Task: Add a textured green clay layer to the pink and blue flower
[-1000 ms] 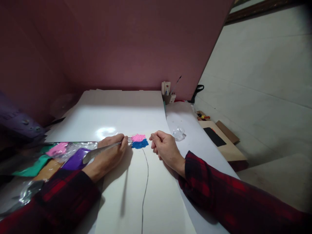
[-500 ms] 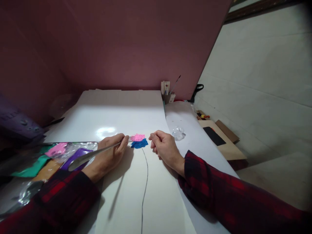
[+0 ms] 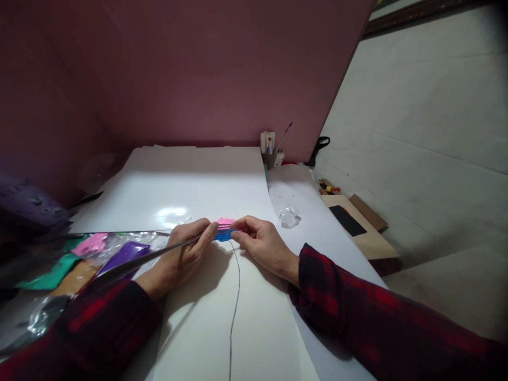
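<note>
My left hand [image 3: 184, 264] is closed around a metal fork [image 3: 148, 257], whose handle slants back over the wrist. Its tines reach across a textured patch of pink clay-like material [image 3: 225, 220] and a blue one [image 3: 222, 236] just below, both on a white sheet [image 3: 202, 328]. From the other side, my right hand [image 3: 265, 243] comes in with thumb and fingertips pinched at the tine tips and the blue edge. Whatever sits between those fingertips is hidden. A thin dark curved line [image 3: 238, 280] runs down the sheet from beneath the blue patch.
Packets of coloured material, including a purple one [image 3: 133, 254] and a green one [image 3: 51, 272], lie at left. Glossy white board [image 3: 198, 180] spans the back. Beyond my right hand are crumpled clear plastic [image 3: 289, 217], a holder with brushes [image 3: 270, 159], and cardboard with a black rectangle [image 3: 348, 220].
The fork has moved right, its tines now farther over the pink and blue patches. My right hand has moved left, bringing its fingertips to the tine tips.
</note>
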The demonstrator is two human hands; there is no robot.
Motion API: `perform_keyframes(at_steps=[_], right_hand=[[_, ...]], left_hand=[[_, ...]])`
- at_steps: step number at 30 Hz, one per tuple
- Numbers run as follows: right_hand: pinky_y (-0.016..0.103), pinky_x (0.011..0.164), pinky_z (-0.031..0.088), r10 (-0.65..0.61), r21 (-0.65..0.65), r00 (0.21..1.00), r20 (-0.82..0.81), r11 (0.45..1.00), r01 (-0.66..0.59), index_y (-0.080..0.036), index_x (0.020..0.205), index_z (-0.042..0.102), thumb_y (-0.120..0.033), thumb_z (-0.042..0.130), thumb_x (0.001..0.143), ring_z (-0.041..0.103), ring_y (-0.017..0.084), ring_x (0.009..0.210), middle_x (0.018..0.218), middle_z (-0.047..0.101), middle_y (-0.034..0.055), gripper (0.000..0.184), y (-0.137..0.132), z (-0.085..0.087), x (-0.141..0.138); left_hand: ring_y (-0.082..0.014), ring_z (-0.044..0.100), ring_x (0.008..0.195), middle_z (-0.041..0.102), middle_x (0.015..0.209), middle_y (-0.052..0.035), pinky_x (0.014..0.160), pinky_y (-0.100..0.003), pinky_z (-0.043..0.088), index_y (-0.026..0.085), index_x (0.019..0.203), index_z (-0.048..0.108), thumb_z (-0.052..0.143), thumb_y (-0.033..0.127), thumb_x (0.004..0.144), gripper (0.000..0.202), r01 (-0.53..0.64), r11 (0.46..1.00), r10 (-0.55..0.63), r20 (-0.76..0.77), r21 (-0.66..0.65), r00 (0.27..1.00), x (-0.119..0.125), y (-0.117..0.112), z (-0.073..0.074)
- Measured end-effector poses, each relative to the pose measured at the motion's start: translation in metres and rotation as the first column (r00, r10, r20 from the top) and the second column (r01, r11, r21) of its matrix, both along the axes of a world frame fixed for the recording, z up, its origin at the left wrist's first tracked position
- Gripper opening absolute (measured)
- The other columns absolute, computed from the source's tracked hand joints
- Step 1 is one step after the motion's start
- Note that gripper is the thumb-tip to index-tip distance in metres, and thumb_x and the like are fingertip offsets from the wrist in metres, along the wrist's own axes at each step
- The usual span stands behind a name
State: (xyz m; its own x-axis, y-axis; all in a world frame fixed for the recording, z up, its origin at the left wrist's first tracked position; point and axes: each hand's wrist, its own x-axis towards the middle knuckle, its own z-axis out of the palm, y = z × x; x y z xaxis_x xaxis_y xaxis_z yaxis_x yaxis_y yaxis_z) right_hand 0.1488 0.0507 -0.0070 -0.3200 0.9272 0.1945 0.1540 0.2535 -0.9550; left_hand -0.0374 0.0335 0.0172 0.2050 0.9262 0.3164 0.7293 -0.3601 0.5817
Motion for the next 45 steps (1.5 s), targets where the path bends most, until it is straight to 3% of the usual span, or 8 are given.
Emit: perform_keyframes(at_steps=[3, 5, 10, 14, 23, 45], right_hand=[[0.025, 0.059, 0.041, 0.028, 0.006, 1.0, 0.007, 1.0, -0.028, -0.017, 0.082, 0.063, -0.027, 0.06, 0.083, 0.05, 0.01, 0.061, 0.069, 0.06, -0.0011, 0.01, -0.002, 0.003, -0.001], [0.025, 0.056, 0.039, 0.024, 0.015, 0.999, 0.027, 1.0, -0.025, -0.017, 0.074, 0.06, -0.026, 0.058, 0.085, 0.048, 0.009, 0.057, 0.064, 0.056, -0.0023, 0.014, -0.002, 0.003, -0.002], [0.025, 0.053, 0.042, -0.027, -0.04, 0.998, -0.058, 0.999, 0.025, -0.018, 0.077, 0.055, -0.028, 0.054, 0.087, 0.049, 0.009, 0.054, 0.068, 0.057, -0.0017, 0.014, 0.001, -0.001, -0.001], [0.024, 0.051, 0.042, -0.09, -0.077, 0.994, -0.056, 0.993, 0.086, -0.018, 0.076, 0.055, -0.03, 0.055, 0.086, 0.049, 0.01, 0.055, 0.066, 0.056, -0.001, 0.016, 0.002, -0.002, -0.001], [0.025, 0.051, 0.041, -0.102, -0.07, 0.995, -0.02, 0.992, 0.101, -0.018, 0.075, 0.056, -0.029, 0.056, 0.085, 0.049, 0.009, 0.054, 0.065, 0.057, -0.001, 0.015, 0.004, -0.006, -0.001], [0.024, 0.052, 0.041, -0.105, -0.08, 0.994, -0.023, 0.991, 0.103, -0.018, 0.073, 0.056, -0.029, 0.056, 0.085, 0.049, 0.009, 0.054, 0.064, 0.056, -0.001, 0.016, 0.004, -0.004, -0.001]], left_hand=[[-0.0102, 0.032, 0.054, 0.035, 0.058, 0.0046, 0.052, -0.026, 0.029, 0.02, 0.062, 0.036, 0.04, 0.031, 0.094, 0.034, 0.106, 0.994, -0.106, 0.075, -0.001, 0.992, 0.002, -0.002, -0.003], [-0.0101, 0.031, 0.053, 0.034, 0.057, 0.0051, 0.052, -0.026, 0.028, 0.02, 0.062, 0.035, 0.042, 0.03, 0.093, 0.034, 0.11, 0.994, -0.112, 0.077, 0.028, 0.991, 0.001, -0.002, -0.003], [-0.0107, 0.036, 0.052, 0.039, 0.056, 0.004, 0.054, -0.027, 0.029, 0.02, 0.061, 0.041, 0.039, 0.029, 0.092, 0.032, -0.042, 0.996, 0.04, 0.028, 0.074, 0.999, -0.003, 0.002, -0.001], [-0.0112, 0.031, 0.05, 0.034, 0.052, 0.0044, 0.054, -0.029, 0.025, 0.02, 0.057, 0.035, 0.04, 0.028, 0.09, 0.035, -0.155, 0.986, 0.16, -0.079, 0.069, 0.984, -0.005, 0.006, -0.001], [-0.0128, 0.033, 0.054, 0.039, 0.055, 0.0027, 0.057, -0.03, 0.025, 0.02, 0.059, 0.036, 0.041, 0.033, 0.089, 0.034, -0.148, 0.989, 0.143, -0.23, -0.005, 0.963, -0.001, 0.008, -0.002], [-0.0143, 0.036, 0.055, 0.045, 0.057, -0.0003, 0.058, -0.032, 0.027, 0.021, 0.06, 0.039, 0.039, 0.033, 0.09, 0.033, -0.146, 0.989, 0.136, -0.299, -0.009, 0.944, -0.001, 0.008, -0.001]])
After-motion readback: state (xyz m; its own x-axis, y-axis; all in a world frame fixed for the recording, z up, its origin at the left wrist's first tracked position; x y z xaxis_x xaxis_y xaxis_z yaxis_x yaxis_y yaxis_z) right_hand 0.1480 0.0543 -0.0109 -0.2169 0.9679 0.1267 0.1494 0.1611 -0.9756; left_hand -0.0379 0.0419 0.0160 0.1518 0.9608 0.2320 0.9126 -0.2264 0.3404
